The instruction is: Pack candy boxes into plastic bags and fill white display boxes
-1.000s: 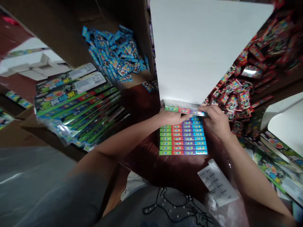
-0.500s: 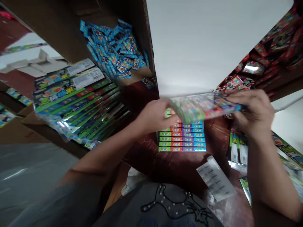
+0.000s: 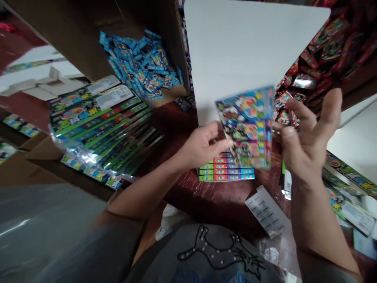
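Note:
My left hand (image 3: pixel 203 145) pinches the left edge of a flat row of colourful candy packs (image 3: pixel 249 127), banded blue, purple, red and green and tilted up toward me. To its right, my right hand (image 3: pixel 308 147) is open with fingers spread; one fingertip is near the row's right edge, and I cannot tell whether it touches. Below the held row, a stack of similar packs (image 3: pixel 220 172) lies on the dark red table (image 3: pixel 206 196), partly covered by the row and my left hand. A white panel (image 3: pixel 250 43) stands behind it.
Loose blue packs (image 3: pixel 147 65) fill a cardboard box at upper left; red packs (image 3: pixel 335 51) lie at upper right. Plastic-wrapped display boxes (image 3: pixel 97 114) are stacked on the left. A sticker sheet (image 3: pixel 266 212) lies in front, with printed packaging (image 3: pixel 350 177) at right.
The row of packs has turned from nearly edge-on to showing its printed face. My right hand has let go and spread its fingers, while my left hand still holds the row.

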`<state>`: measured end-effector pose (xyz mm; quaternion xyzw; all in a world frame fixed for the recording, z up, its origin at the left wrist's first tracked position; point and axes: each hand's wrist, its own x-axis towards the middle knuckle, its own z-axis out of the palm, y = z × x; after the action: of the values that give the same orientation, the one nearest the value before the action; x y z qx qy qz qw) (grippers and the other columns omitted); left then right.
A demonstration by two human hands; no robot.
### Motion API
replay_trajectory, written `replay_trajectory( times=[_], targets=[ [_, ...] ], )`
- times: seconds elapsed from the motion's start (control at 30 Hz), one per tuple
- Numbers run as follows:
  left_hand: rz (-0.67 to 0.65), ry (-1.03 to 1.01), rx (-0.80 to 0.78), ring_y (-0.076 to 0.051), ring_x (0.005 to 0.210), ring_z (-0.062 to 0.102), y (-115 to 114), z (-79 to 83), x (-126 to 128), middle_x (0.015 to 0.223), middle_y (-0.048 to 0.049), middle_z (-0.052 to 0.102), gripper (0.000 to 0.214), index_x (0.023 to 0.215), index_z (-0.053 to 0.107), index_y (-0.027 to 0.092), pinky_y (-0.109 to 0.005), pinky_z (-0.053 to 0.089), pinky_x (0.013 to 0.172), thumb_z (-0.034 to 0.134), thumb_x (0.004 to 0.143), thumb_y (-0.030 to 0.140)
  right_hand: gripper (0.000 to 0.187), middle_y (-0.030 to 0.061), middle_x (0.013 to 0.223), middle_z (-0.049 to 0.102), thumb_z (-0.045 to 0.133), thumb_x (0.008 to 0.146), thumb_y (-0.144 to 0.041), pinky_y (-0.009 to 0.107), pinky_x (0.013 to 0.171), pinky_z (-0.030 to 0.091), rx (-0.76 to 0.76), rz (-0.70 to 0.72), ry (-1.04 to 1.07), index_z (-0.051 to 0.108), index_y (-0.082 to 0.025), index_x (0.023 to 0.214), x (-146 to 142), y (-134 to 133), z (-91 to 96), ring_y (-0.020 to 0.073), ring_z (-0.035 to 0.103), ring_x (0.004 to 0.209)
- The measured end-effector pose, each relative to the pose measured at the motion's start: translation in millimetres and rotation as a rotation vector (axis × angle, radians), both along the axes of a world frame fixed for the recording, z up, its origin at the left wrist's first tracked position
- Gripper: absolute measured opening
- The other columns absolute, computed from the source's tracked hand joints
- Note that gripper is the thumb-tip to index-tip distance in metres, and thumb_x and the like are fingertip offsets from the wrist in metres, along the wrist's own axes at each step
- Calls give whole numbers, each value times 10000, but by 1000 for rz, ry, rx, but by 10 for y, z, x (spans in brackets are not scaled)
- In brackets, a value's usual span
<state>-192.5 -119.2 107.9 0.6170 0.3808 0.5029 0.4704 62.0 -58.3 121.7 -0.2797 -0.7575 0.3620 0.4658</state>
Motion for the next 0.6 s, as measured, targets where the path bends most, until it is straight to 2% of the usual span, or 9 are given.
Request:
replay_trajectory(
  times=[0.07,0.13,0.17,0.23,0.3,0.33,0.4,0.5,0.6],
  targets=[
    [176,53,83,-254,1058,795,84,-46,-63,1138,-77,806,343,1217,682,214,-407,643,954,743,1002,475,657,36,1601,624,599,1086,-526,506,991,684,-60,96,19,334,-554,1687,67,46,1,268,797,1179],
    [234,174,123,-258,1056,797,205,-112,-114,1124,-72,812,339,1222,693,214,-410,637,961,700,1030,493,588,63,1405,759,697,1031,-528,486,983,680,-22,130,-153,544,-419,1589,77,93,28,281,804,1139],
    [250,279,125,-263,1073,794,269,-150,-127,1138,-81,814,336,1229,702,209,-414,630,979,686,1041,486,520,64,1320,794,742,1005,-488,479,973,676,48,70,-263,630,-370,1499,61,116,48,290,804,1117],
    [283,566,102,-290,1169,770,390,-230,-123,1233,-130,805,360,1279,710,176,-436,599,1049,685,1049,452,331,60,1231,819,734,1007,-400,466,948,664,211,-159,-427,719,-319,1328,6,156,84,296,805,1076],
    [300,894,55,-342,1265,728,484,-311,-87,1306,-195,782,419,1327,710,119,-487,555,1117,675,1060,439,258,62,1229,825,680,1033,-359,460,932,655,327,-343,-507,727,-303,1281,-66,190,93,300,807,1060],
    [299,1030,34,-368,1288,711,520,-352,-59,1307,-224,777,461,1338,711,89,-517,535,1136,655,1071,461,267,64,1254,826,661,1043,-347,455,937,652,365,-379,-530,721,-296,1298,-104,204,82,300,809,1073],
    [281,1212,10,-401,1260,712,575,-435,-1,1213,-249,796,553,1267,757,60,-557,520,1131,583,1092,555,294,67,1321,821,608,1068,-324,435,963,645,434,-355,-589,710,-275,1340,-187,233,34,293,809,1123],
    [274,1277,26,-394,1167,745,631,-542,51,1099,-233,816,694,1137,824,91,-559,532,1094,484,1085,694,353,65,1390,803,488,1112,-274,393,951,620,517,-274,-765,683,-272,1406,-321,273,-40,268,794,1189],
    [298,1254,55,-394,1125,763,667,-590,44,1105,-238,817,756,1180,817,79,-542,557,1057,498,1054,753,373,92,1274,836,432,1125,-265,354,762,540,552,-231,-1029,651,-258,1427,-456,302,-22,267,802,1064]
  ],
)
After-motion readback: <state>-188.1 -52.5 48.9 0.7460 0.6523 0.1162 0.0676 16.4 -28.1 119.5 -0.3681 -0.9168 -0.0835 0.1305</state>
